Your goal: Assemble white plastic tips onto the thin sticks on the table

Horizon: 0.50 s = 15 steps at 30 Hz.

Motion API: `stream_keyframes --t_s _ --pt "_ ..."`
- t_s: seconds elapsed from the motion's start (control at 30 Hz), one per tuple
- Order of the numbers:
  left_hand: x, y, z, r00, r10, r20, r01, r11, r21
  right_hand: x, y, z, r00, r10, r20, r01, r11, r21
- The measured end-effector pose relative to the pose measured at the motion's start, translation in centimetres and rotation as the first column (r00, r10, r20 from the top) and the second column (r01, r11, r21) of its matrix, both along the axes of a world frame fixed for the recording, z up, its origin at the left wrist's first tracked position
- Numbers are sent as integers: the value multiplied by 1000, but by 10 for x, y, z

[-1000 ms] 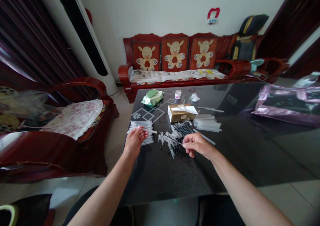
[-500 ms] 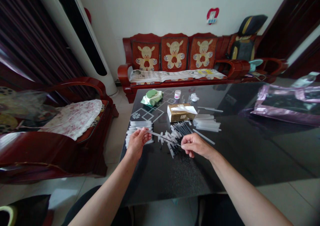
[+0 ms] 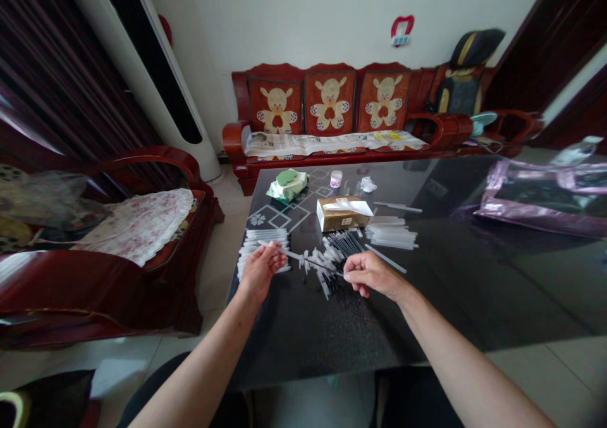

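Observation:
My left hand pinches a whitish, translucent pen barrel, which points right and slightly down. In my right hand are the fingertips closed on the far end of a thin dark pen refill. The refill lies in line with the barrel; whether its tip is inside cannot be made out. Beneath my left hand is a row of white barrels. Between the hands sits a loose pile of small white pieces, probably caps, with dark refills behind them.
A tissue box stands behind the refills, with more white barrels to its right. Farther back are a wet-wipes pack, a small jar and crumpled tissue. A purple-edged clear bag lies at the right.

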State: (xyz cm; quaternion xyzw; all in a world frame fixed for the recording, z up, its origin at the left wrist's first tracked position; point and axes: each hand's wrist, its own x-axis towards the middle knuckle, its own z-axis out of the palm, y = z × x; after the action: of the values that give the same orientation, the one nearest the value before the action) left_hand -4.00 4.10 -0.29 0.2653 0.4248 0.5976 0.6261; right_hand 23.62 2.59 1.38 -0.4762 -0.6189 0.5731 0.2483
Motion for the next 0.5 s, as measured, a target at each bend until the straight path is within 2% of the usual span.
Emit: stream_keyframes --t_s 0.3,0.5 --pt "4 -2 0 999 30 -34 -30 999 -21 -1 -1 3 1000 -8 -11 7 1000 -3" --pt "32 -19 -9 992 -110 58 116 987 -110 -18 -3 -5 992 -50 -119 55 998 36"
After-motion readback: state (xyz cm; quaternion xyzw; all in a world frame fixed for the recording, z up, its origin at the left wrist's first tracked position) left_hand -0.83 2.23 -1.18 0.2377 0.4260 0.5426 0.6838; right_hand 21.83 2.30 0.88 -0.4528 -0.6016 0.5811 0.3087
